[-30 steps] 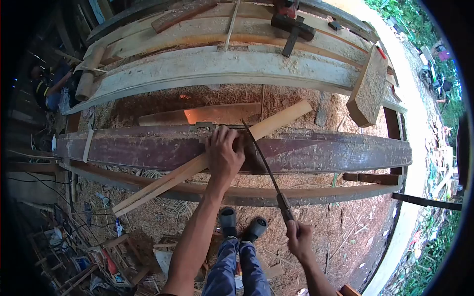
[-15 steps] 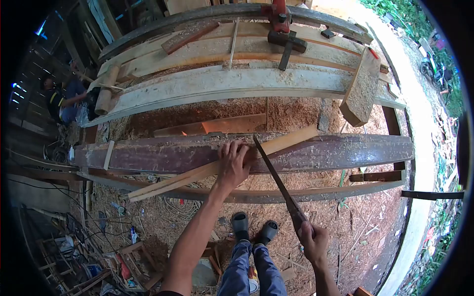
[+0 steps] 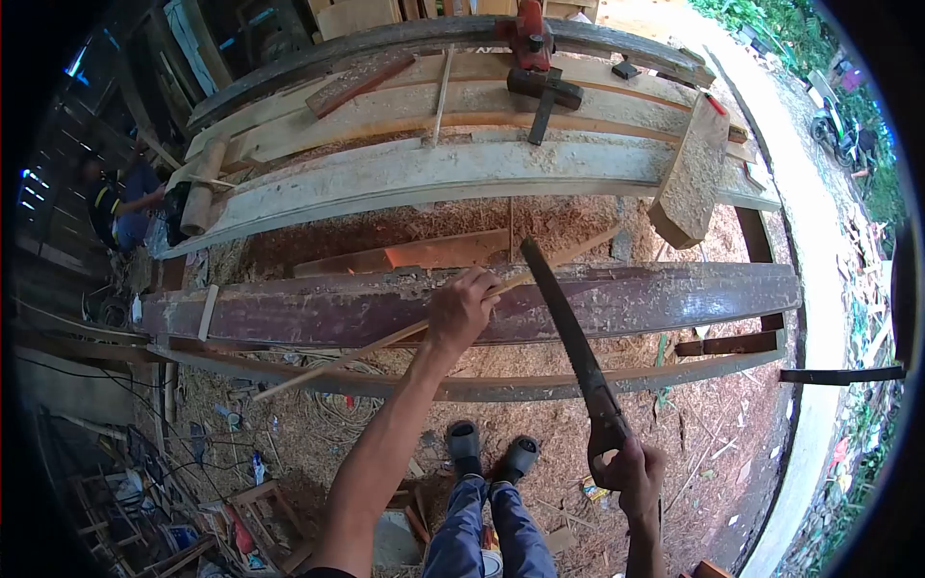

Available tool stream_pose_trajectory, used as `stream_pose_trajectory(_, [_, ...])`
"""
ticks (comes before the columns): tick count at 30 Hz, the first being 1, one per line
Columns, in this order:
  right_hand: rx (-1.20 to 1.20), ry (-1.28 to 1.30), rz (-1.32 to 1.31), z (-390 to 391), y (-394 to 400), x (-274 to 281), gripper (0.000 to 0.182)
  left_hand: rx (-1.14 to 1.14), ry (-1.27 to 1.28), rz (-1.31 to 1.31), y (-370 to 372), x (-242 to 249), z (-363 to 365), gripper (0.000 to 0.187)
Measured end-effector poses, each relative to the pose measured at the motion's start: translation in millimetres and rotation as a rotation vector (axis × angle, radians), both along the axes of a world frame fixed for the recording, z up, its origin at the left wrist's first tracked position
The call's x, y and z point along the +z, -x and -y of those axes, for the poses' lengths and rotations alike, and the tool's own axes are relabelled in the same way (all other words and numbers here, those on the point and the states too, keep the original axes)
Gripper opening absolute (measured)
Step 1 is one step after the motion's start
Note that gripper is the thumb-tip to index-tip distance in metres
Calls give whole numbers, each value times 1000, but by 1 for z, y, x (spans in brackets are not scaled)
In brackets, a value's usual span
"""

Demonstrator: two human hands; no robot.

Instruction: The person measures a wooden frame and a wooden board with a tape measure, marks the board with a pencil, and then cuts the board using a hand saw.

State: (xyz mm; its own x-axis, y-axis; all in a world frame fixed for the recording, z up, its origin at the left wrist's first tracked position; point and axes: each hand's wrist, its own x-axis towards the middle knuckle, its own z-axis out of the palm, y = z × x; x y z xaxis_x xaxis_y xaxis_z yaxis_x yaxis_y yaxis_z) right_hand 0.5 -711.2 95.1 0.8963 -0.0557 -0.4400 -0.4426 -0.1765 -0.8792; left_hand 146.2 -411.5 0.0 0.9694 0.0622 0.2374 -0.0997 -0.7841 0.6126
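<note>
My left hand is closed around a long pale wooden strip, which shows its narrow edge. The strip slants across a dark reddish-brown beam, and both its ends reach past the beam's sides. In my right hand is the handle of a handsaw. Its blade points away from me, tip up to the right of my left hand, and overlaps the beam in this view.
Behind the beam lies a long pale plank, with a shavings-covered wooden block across its right part. A red power tool stands farther back, near a dark try square. Wood shavings cover the ground. A person sits at far left.
The wooden strip has turned from its broad face to its narrow edge in my left hand. The saw has moved right, away from the strip, and its blade has rolled to show its flat side.
</note>
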Motion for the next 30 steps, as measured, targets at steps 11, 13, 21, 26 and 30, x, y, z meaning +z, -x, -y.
stream_pose_trajectory(11, [-50,116,24,7,6,-30,52,-102,-31,68,8,-22,0,16])
stream_pose_trajectory(13, [-50,106,14,7,8,-35,52,-101,-38,78,8,-21,0,16])
stream_pose_trajectory(21, [-10,164,10,-3,3,-30,52,-122,-52,134,14,-21,11,16])
stream_pose_trajectory(26, [15,111,-12,-24,-6,-42,47,-229,16,106,14,-31,20,34])
stream_pose_trajectory(30, [24,125,29,-49,-18,-66,45,-192,-41,138,13,-27,11,36])
